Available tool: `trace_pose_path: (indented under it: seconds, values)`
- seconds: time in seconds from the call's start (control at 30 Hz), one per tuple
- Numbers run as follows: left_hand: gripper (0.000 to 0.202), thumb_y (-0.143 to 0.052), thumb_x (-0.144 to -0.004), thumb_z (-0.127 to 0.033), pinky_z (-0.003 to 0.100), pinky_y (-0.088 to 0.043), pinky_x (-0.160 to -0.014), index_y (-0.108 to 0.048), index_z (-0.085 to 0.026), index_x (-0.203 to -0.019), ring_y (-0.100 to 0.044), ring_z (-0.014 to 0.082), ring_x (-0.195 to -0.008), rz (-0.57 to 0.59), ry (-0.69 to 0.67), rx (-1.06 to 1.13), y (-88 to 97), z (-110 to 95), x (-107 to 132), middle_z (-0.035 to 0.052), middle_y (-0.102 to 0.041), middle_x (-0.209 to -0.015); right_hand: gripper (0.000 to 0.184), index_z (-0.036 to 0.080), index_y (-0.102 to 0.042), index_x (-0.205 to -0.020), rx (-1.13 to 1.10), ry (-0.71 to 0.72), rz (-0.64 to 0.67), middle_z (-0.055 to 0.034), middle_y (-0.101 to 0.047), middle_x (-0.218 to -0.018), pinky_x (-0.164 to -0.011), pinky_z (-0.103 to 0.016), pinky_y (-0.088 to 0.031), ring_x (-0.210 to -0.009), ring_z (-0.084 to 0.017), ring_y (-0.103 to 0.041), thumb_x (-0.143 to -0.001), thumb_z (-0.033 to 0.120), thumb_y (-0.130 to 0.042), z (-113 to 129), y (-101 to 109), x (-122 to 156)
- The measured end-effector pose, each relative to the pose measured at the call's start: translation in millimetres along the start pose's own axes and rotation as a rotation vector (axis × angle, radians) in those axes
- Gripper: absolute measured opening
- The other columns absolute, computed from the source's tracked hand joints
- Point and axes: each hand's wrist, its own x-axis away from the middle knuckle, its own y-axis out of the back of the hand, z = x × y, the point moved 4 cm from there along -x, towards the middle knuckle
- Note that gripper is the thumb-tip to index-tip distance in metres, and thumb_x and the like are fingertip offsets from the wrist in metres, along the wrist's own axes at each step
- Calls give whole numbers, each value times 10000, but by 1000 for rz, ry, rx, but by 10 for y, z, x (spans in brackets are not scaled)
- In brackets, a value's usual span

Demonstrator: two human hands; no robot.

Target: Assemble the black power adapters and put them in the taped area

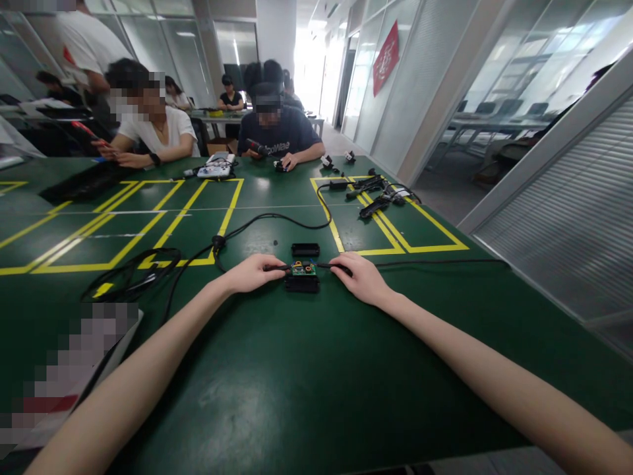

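A small green circuit board [303, 269] with copper coils sits between my hands, cables running out from its two ends. My left hand [254, 273] is closed on the black cable at the board's left end. On the other side, my right hand [360, 277] pinches the black cable [324, 265] leaving the right end. One black plastic case half [305, 249] lies just beyond the board. A second black case half [302, 284] is on the near side, close against or under the board; I cannot tell which.
Coiled black cable [136, 267] lies to the left on the green table [306, 389]. Black adapters and cords [378, 198] are at the far right, near yellow tape lines. Across the table sit two people, one beside a white device [216, 165]. A blurred-out item [74, 376] lies front left.
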Motion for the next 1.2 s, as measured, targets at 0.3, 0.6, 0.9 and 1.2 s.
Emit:
trace_pose_path:
  seconds: [0.3, 0.6, 0.9, 1.2]
  values:
    - [483, -604, -863, -563, 267, -455, -732, -762, -136, -1026, -612, 191, -786, 134, 67, 171, -28, 70, -11, 30, -721, -857, 179, 198, -722, -1010, 50, 66, -59, -87, -720, -906, -757, -342, -558, -858, -225, -687, -1012, 237, -546, 143, 66, 43]
    - [456, -790, -731, -524, 255, -468, -701, -776, -149, -989, -608, 157, -751, 180, 149, 373, 44, 78, 62, 22, -723, -845, 218, 183, -696, -1092, -46, 230, -84, -72, -709, -910, -665, -281, -524, -757, -174, -666, -1040, 239, -491, 261, 133, 117]
    - [420, -783, -729, -515, 216, -380, -552, -746, -141, -916, -518, 108, -603, 113, 135, 443, -3, 49, 106, -14, -619, -670, 301, 172, -711, -1179, 100, 318, -59, -68, -707, -892, -596, -246, -461, -703, -145, -647, -1082, 300, -457, 384, 130, 172]
    - [376, -714, -768, -481, 225, -360, -542, -751, -132, -904, -483, 109, -548, -79, 79, 381, -123, 64, 160, -32, -563, -581, 316, 185, -686, -1222, 92, 253, 65, -66, -726, -939, -617, -248, -463, -706, -146, -659, -1090, 320, -433, 392, 54, 162]
